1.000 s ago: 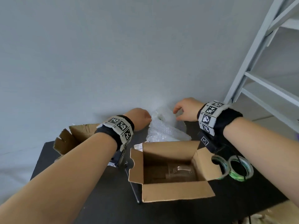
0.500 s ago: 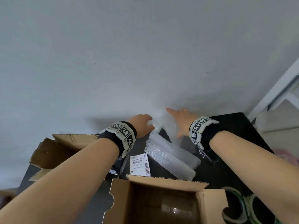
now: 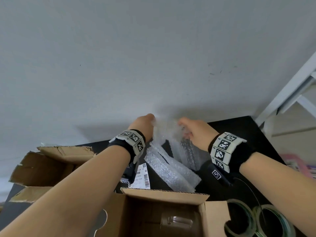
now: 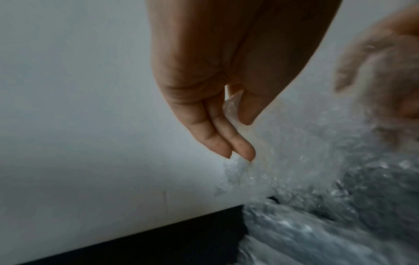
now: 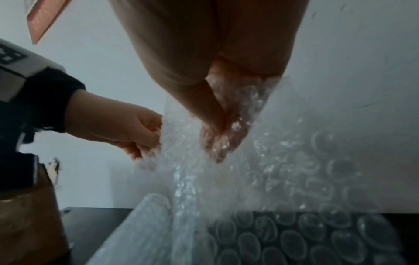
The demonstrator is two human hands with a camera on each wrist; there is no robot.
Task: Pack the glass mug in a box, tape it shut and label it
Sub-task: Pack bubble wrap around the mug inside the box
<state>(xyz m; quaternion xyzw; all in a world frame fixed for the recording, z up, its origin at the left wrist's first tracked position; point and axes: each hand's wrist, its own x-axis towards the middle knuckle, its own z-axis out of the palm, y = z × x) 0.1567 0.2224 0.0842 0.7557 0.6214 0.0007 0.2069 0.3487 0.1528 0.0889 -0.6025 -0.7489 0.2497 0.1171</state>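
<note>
The clear glass mug point(image 3: 177, 221) lies on its side in the open brown cardboard box point(image 3: 164, 197), flaps up. Behind the box, a white barcoded label point(image 3: 142, 180) lies flat; two tape rolls point(image 3: 256, 219) lie just right of it.

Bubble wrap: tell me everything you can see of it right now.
The bubble wrap is a clear sheet of round air cells, crumpled and partly see-through. The left hand pinches its top left edge and the right hand grips the top right, lifting it near the wall. Its lower part trails onto the black table, behind the open cardboard box.
</note>
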